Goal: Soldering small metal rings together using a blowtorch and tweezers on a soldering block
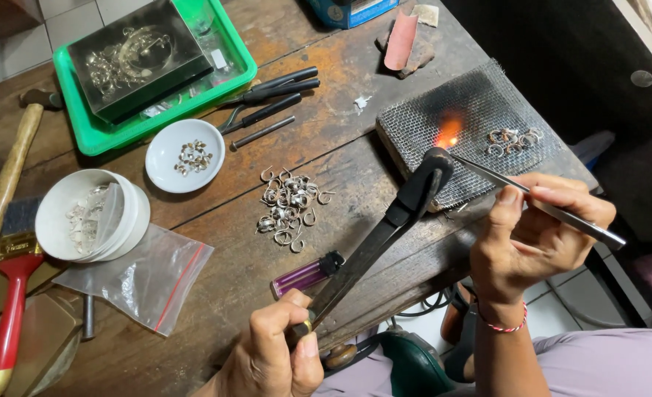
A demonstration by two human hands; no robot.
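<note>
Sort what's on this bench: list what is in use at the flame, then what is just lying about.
In use:
left hand holding the black torch
right hand holding the tweezers
flame on the wire mesh block

Lying about:
loose silver rings
purple lighter
white dish
green tray
hammer
red-handled brush
plastic bag

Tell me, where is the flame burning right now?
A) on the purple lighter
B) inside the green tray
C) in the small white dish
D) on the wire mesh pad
D: the orange flame glows on the wire mesh pad, just past the torch held in the left hand.
</note>
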